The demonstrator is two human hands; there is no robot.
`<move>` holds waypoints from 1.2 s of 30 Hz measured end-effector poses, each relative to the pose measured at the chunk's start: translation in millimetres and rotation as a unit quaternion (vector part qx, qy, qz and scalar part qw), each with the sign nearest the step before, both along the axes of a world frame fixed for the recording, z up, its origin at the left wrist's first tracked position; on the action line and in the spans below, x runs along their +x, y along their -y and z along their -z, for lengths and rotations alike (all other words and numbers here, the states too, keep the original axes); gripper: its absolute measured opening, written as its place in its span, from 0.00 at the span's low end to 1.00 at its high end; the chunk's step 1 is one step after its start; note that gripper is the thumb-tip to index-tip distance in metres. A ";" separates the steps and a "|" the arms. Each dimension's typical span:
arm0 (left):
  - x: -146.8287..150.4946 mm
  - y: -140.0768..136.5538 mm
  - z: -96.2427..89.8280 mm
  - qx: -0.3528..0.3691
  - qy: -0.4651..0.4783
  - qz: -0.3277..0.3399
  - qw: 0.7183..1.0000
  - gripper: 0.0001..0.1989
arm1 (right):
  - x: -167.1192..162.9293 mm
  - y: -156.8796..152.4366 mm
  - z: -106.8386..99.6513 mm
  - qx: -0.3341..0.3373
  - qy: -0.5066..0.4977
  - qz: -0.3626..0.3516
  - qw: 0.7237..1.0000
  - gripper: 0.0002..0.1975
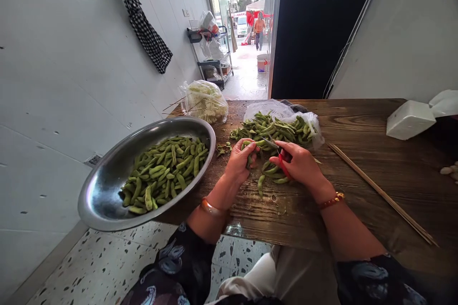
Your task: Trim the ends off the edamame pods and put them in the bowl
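Observation:
My left hand (240,158) is closed around green soybean pods (249,143), with one pod sticking out toward the right. In my right hand (298,164) is a pair of scissors (283,164) with red handles. The blades point left, close to the tip of the held pod; whether they touch it I cannot tell. Just behind both hands a heap of soybean pods (275,127) spills from a clear plastic bag (311,126). Several loose pods (261,185) lie on the wood below the scissors. To the left, a wide steel basin (103,200) holds many pods.
A plastic bag of pale florets (207,100) stands at the table's back left. Thin wooden sticks (381,193) lie on the right of the table (358,124), near a white tissue box (410,119). A shelf cart (211,52) stands by the doorway, and a person (259,31) is outside.

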State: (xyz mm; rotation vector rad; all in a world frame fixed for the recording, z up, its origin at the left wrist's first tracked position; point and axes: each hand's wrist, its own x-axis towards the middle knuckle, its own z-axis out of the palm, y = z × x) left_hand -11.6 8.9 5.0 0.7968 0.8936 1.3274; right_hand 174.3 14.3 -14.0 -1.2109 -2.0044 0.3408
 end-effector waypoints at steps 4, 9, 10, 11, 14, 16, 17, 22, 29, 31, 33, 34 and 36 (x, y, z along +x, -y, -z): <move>2.8 2.1 1.4 0.001 -0.002 0.022 1.000 0.18 | -1.7 0.4 1.7 -0.001 -0.013 -0.012 1.000 0.28; 5.0 4.0 3.4 0.003 -0.013 0.044 0.999 0.17 | -2.3 0.7 1.3 0.008 -0.026 -0.022 0.999 0.28; 4.9 4.2 3.3 0.004 -0.012 0.044 0.999 0.17 | -1.9 0.6 1.3 0.011 -0.025 -0.021 0.999 0.27; 4.7 4.4 3.1 0.005 -0.010 0.043 0.999 0.17 | -1.5 0.4 1.3 0.014 -0.022 -0.020 0.999 0.26; 3.9 4.6 1.4 0.007 -0.007 0.038 0.999 0.17 | 0.1 -0.4 2.1 0.022 -0.003 -0.015 1.000 0.24; 3.7 4.1 0.2 0.010 -0.009 0.034 0.999 0.18 | 0.6 -0.7 2.7 0.025 0.011 -0.012 1.000 0.24; 3.7 3.7 -0.2 0.012 -0.010 0.031 0.999 0.18 | 0.6 -0.7 2.9 0.026 0.015 -0.011 0.999 0.24; 2.3 -0.9 1.1 0.022 -0.036 -0.008 0.999 0.20 | -0.7 0.5 2.4 0.021 0.017 -0.025 0.999 0.21; -15.1 -8.1 0.0 0.072 -0.174 -0.064 0.980 0.17 | 3.0 0.0 1.9 0.018 -0.006 0.047 0.999 0.24; -19.0 -7.5 -3.3 0.107 -0.275 -0.054 0.954 0.13 | 3.6 -0.4 2.2 0.020 -0.008 0.049 0.999 0.24; -20.7 -5.2 -5.6 0.134 -0.417 -0.029 0.899 0.08 | 3.6 -0.7 2.1 0.022 -0.007 0.044 0.999 0.24; -20.8 -3.6 -6.0 0.138 -0.490 -0.014 0.861 0.06 | 3.4 -0.7 1.9 0.022 -0.006 0.042 0.999 0.24; -20.7 0.0 -5.4 0.133 -0.613 0.017 0.779 0.04 | 3.0 -0.6 0.8 0.019 -0.001 0.039 0.999 0.23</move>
